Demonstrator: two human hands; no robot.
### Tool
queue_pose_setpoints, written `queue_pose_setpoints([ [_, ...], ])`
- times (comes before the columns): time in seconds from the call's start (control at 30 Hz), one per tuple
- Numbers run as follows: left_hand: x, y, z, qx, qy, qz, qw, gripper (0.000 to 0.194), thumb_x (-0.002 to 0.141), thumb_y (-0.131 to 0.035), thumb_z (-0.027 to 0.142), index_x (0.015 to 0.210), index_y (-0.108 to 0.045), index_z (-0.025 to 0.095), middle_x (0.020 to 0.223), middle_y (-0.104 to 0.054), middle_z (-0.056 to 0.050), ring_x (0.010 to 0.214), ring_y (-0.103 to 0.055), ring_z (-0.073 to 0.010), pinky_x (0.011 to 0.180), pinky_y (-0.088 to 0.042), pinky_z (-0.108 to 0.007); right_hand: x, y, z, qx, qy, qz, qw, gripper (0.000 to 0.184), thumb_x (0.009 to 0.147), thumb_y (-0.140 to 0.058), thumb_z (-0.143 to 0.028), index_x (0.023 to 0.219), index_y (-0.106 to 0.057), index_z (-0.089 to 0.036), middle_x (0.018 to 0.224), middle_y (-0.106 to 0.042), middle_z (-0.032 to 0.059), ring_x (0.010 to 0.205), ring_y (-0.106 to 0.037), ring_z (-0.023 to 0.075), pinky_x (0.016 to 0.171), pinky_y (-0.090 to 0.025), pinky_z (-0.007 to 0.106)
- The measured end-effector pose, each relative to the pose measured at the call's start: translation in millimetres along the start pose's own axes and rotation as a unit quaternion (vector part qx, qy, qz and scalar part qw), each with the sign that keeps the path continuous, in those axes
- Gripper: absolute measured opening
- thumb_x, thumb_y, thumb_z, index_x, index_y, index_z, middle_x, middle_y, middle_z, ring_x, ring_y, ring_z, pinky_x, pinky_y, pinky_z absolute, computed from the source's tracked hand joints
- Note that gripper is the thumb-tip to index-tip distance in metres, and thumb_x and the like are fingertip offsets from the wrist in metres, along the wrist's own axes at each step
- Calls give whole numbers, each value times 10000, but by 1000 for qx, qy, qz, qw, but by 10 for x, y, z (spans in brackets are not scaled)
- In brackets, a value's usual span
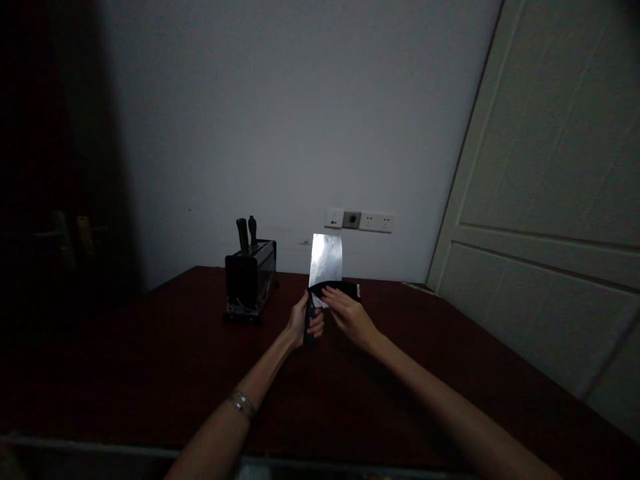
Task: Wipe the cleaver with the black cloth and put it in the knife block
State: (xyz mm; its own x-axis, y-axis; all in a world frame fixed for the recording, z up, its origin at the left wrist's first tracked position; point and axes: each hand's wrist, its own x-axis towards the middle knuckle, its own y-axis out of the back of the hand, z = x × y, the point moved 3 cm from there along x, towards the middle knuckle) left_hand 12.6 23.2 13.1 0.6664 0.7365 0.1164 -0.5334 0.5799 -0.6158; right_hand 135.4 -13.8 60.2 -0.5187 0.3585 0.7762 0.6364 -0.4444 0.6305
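A cleaver (327,257) stands blade up above the table, its broad shiny blade catching the light. My left hand (300,321) is wrapped round its black handle (309,329). Across the lower part of the blade lies a dark piece that looks like a black cloth (350,289), with a white patch near my fingers. My right hand (350,317) presses this cloth against the blade, fingers together and pointing left. What lies under those fingers is hidden.
A black knife block (250,277) with two dark handles (243,233) sticking up stands on the dark red table (400,373), left of my hands. Wall sockets (376,222) are behind the cleaver. A pale panelled door (545,200) is at the right.
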Motion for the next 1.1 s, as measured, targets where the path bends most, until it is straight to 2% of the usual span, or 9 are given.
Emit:
queue_pose_setpoints([
  [0.1,0,-13,0,0,10,-4,1000,621,853,-127,649,560,-400,175,342,-295,48,249,-220,-72,307,-259,-205,-39,29,-14,9,-5,-1,1000,373,864,-414,-99,1189,-570,-193,1226,-581,105,1215,-466,199,997,-426,431],
  [0.2,-20,-59,12,3,7,-29,1000,591,855,-166,642,574,-397,176,354,-299,52,259,-227,-73,313,-258,-202,67,157,89,4,-15,17,1000,351,867,-426,-117,1172,-582,-193,1197,-601,105,1176,-507,203,977,-446,423],
  [0.33,-56,-115,24,10,9,-56,998,536,829,-268,641,582,-388,181,363,-301,58,274,-227,-68,323,-266,-196,253,344,222,-7,-37,54,998,366,860,-459,-140,1202,-561,-219,1183,-606,97,1146,-527,217,965,-447,449],
  [0.4,-65,-133,22,17,7,-66,998,448,820,-367,563,587,-390,180,373,-308,62,280,-230,-64,330,-277,-194,320,393,233,-13,-32,44,998,382,851,-464,-136,1217,-551,-204,1194,-595,109,1157,-513,226,963,-442,455],
  [0.53,-58,-129,3,40,0,-46,998,234,762,-491,327,606,-399,178,389,-313,73,285,-225,-55,339,-286,-186,372,395,167,-17,3,-10,1000,324,827,-512,-181,1135,-613,-195,1235,-561,113,1199,-464,243,977,-417,473],
  [0.63,-53,-128,-7,48,-1,-35,998,204,745,-490,307,613,-398,182,388,-301,76,288,-218,-56,338,-280,-185,379,375,126,-14,-5,-24,1000,264,839,-526,-260,1068,-650,-218,1257,-539,101,1197,-458,250,970,-415,478],
  [0.8,-68,-167,2,48,2,-55,997,162,718,-484,287,622,-406,182,389,-308,72,288,-215,-56,337,-280,-187,439,366,137,-7,-39,28,999,306,883,-477,-271,1165,-589,-232,1095,-604,93,1041,-537,219,897,-456,435],
  [0.87,-75,-178,8,47,2,-66,997,143,711,-485,267,624,-409,182,388,-315,71,288,-217,-58,334,-280,-187,464,359,152,-12,-35,33,999,277,863,-517,-282,1112,-622,-225,1035,-609,90,978,-546,215,852,-469,418],
  [1.1,-74,-164,20,59,-4,-63,996,136,700,-505,216,626,-395,187,386,-309,79,282,-226,-61,325,-265,-188,483,349,180,-3,34,-48,998,151,816,-587,-283,916,-697,-252,955,-615,52,1034,-494,224,874,-423,418],
])
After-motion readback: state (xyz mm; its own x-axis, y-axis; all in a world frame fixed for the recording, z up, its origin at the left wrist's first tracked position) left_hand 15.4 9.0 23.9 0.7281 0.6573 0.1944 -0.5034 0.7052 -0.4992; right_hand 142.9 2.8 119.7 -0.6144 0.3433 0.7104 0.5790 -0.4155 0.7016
